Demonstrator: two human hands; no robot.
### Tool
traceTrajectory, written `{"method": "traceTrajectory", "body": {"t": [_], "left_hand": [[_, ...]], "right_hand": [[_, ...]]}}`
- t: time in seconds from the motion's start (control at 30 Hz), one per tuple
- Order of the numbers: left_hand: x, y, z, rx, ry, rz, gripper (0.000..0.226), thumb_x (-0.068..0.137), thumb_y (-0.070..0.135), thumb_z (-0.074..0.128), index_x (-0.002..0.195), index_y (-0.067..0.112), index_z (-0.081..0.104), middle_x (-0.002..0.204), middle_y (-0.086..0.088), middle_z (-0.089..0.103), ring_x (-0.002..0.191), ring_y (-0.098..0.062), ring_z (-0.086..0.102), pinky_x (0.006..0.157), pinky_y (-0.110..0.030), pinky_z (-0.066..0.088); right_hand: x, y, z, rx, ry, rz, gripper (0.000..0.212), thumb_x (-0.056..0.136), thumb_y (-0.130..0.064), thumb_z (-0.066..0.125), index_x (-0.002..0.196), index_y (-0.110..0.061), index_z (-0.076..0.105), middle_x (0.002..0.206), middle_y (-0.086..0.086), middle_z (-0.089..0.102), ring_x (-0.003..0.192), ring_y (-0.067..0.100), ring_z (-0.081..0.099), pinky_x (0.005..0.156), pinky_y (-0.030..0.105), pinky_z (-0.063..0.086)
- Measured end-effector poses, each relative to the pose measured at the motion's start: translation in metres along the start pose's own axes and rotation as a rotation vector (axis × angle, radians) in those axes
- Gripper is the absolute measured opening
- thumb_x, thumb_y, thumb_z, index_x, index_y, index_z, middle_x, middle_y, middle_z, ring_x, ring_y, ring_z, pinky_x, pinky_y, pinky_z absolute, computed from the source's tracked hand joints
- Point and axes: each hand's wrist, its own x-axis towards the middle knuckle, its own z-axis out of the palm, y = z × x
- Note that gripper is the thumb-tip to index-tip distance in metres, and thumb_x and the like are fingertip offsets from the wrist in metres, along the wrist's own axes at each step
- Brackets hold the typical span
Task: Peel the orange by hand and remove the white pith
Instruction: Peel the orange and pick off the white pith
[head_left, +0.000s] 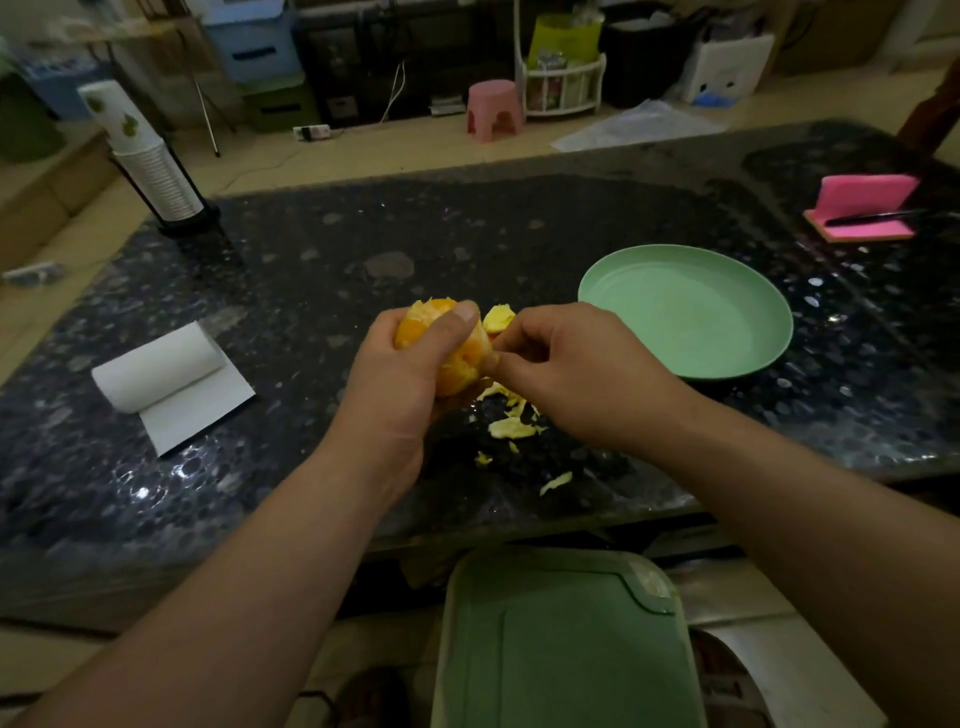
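Orange (462, 364) in curled left hand (405, 379), thumb across its top; right hand (571, 374), fingertips pinched on pith scrap (497, 318) alongside

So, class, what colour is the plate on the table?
The plate is pale green, in the head view.

Left hand (400, 374) grips the peeled orange (457, 358); right hand (566, 369) pinches pith at its side.

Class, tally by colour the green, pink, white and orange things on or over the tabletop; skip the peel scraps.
Green: 1, plate
Pink: 1, folded pad
White: 2, paper roll, cup stack
Orange: 1, orange in left hand
Total: 5
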Motion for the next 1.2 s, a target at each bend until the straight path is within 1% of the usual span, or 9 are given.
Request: {"method": "traceTrajectory", "body": {"t": [0.23,0.4,0.57,0.63,0.77,0.9,1.0,1.1,1.2], "left_hand": [[-0.001,-0.002,-0.005,0.132,-0.055,0.044,0.038,0.092,0.03,0.078,0.123,0.016,0.062,0.114,-0.01,0.072,0.091,-0.02,0.074,0.071,-0.033,0.062],[-0.001,-0.002,-0.004,0.117,-0.051,0.036,0.036,0.093,0.029,0.077,0.122,0.016,0.062,0.111,-0.009,0.071,0.087,-0.018,0.073,0.066,-0.029,0.06],[-0.002,0.001,-0.003,0.016,-0.052,-0.028,0.043,0.092,0.031,0.079,0.127,0.012,0.063,0.114,-0.011,0.073,0.094,-0.024,0.075,0.075,-0.04,0.064],[-0.001,0.002,-0.004,-0.062,-0.057,-0.076,0.045,0.091,0.033,0.079,0.127,0.012,0.064,0.117,-0.012,0.074,0.098,-0.025,0.076,0.078,-0.043,0.064],[-0.001,0.006,-0.006,-0.12,-0.06,-0.107,0.033,0.095,0.029,0.072,0.124,0.016,0.065,0.114,-0.01,0.075,0.094,-0.023,0.077,0.07,-0.036,0.063],[-0.003,0.007,-0.007,-0.095,-0.087,-0.076,0.055,0.078,0.035,0.078,0.126,0.012,0.064,0.115,-0.012,0.074,0.094,-0.023,0.077,0.079,-0.043,0.065],[-0.004,0.006,-0.007,-0.041,-0.096,-0.052,0.06,0.073,0.038,0.08,0.125,0.012,0.064,0.12,-0.015,0.073,0.099,-0.027,0.076,0.085,-0.048,0.065],[-0.005,0.004,-0.006,0.021,-0.069,-0.029,0.062,0.071,0.04,0.081,0.124,0.013,0.063,0.119,-0.012,0.073,0.099,-0.027,0.076,0.083,-0.049,0.066],[-0.005,0.0,-0.005,0.095,-0.051,0.01,0.048,0.084,0.036,0.082,0.123,0.015,0.063,0.117,-0.012,0.073,0.101,-0.028,0.074,0.087,-0.054,0.065]], "right_hand": [[-0.003,0.003,-0.003,-0.025,-0.041,-0.048,0.015,0.098,-0.037,0.069,0.087,-0.028,0.074,0.074,-0.008,0.069,0.067,0.008,0.063,0.061,0.033,0.051],[-0.003,0.002,-0.001,0.008,-0.014,-0.043,0.012,0.094,-0.029,0.068,0.082,-0.027,0.071,0.071,-0.007,0.068,0.064,0.008,0.063,0.06,0.033,0.053],[-0.003,0.002,-0.001,0.117,0.007,-0.028,0.015,0.094,-0.027,0.07,0.08,-0.025,0.072,0.069,-0.008,0.068,0.06,0.007,0.063,0.059,0.039,0.057],[-0.003,0.002,-0.005,0.159,-0.028,-0.015,0.015,0.097,-0.026,0.07,0.083,-0.026,0.073,0.068,-0.01,0.068,0.058,0.005,0.062,0.059,0.039,0.058],[-0.004,0.001,-0.012,0.208,-0.12,-0.024,0.004,0.1,-0.028,0.071,0.098,-0.028,0.075,0.084,-0.004,0.074,0.073,0.013,0.071,0.072,0.045,0.064],[-0.005,-0.002,-0.011,0.181,-0.101,-0.035,0.014,0.097,-0.044,0.073,0.098,-0.03,0.072,0.081,-0.007,0.072,0.068,0.008,0.069,0.067,0.038,0.063],[-0.004,0.0,-0.009,0.116,-0.065,-0.04,0.014,0.099,-0.043,0.072,0.093,-0.03,0.071,0.078,-0.009,0.069,0.066,0.004,0.064,0.062,0.029,0.055],[-0.005,0.001,-0.008,0.022,-0.053,-0.051,0.013,0.101,-0.039,0.07,0.095,-0.029,0.072,0.08,-0.01,0.068,0.07,0.004,0.062,0.062,0.023,0.046],[-0.008,-0.001,-0.007,-0.048,-0.038,-0.061,0.01,0.101,-0.034,0.067,0.094,-0.028,0.072,0.078,-0.01,0.067,0.069,0.005,0.062,0.061,0.026,0.047]]}}
